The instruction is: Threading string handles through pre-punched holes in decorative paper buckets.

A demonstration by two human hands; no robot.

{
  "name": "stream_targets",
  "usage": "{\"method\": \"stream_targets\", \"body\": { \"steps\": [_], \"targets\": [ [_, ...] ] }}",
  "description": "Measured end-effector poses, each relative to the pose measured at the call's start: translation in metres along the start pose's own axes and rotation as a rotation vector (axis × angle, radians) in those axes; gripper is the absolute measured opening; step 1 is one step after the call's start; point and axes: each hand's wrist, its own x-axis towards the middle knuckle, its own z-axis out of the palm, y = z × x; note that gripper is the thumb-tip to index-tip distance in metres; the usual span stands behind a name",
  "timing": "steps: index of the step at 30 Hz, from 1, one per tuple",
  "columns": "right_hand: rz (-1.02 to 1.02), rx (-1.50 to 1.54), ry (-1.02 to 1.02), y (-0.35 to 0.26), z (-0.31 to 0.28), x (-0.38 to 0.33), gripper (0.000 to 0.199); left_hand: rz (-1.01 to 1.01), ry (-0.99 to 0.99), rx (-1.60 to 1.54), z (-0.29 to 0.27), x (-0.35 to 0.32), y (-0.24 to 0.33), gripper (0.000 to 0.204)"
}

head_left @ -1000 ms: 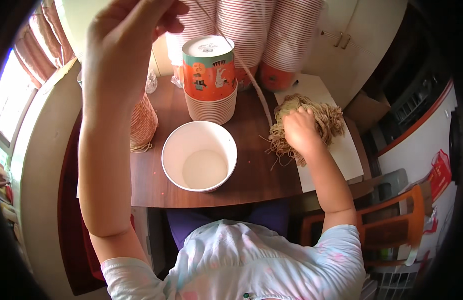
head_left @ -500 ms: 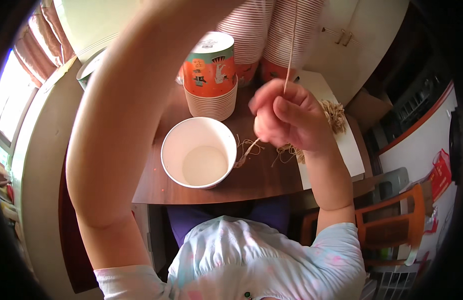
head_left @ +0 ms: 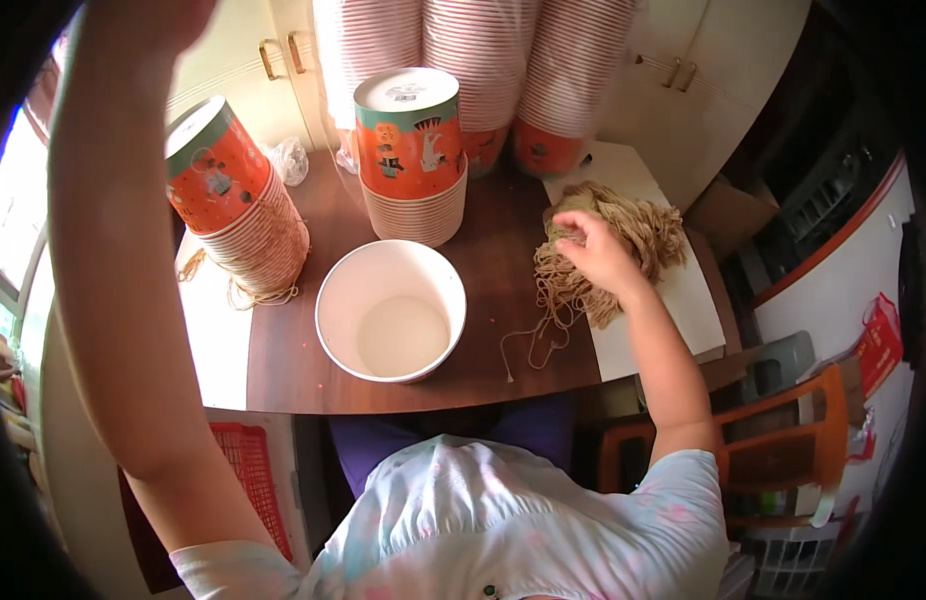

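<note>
Your left hand is raised out of the top edge, so only the forearm shows and you cannot tell how its grip stands. Your right hand point(head_left: 598, 255) rests on the heap of tan twine point(head_left: 608, 245), fingers curled loosely into the fibrous strands, which lie on a white sheet point(head_left: 683, 300) at the right of the wooden counter point(head_left: 283, 350). A smooth white paper bowl point(head_left: 391, 310) sits open at centre, before a ribbed stack of printed orange bowls point(head_left: 413, 160).
</note>
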Motion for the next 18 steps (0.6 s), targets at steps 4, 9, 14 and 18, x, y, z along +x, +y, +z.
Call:
{"method": "stream_targets", "body": {
  "steps": [4, 9, 14, 18],
  "targets": [
    [-0.385, 0.624, -0.069, -0.111, -0.025, 0.0, 0.054, -0.058, -0.293, -0.001, 0.033, -0.042, 0.027, 0.028],
    [-0.685, 1.482, -0.592, -0.2, -0.046, -0.007, 0.06, -0.025, -0.431, 0.138, 0.061, -0.086, 0.042, 0.014],
    [-0.266, 0.977, -0.27, -0.213, -0.02, -0.031, 0.022, -0.142, -0.466, 0.141, 0.026, -0.136, 0.009, 0.003],
    [-0.262, 0.667, -0.122, -0.179, 0.024, -0.043, 0.015, -0.59, -0.469, -0.049, 0.006, -0.19, -0.017, 0.016]
  ]
}}
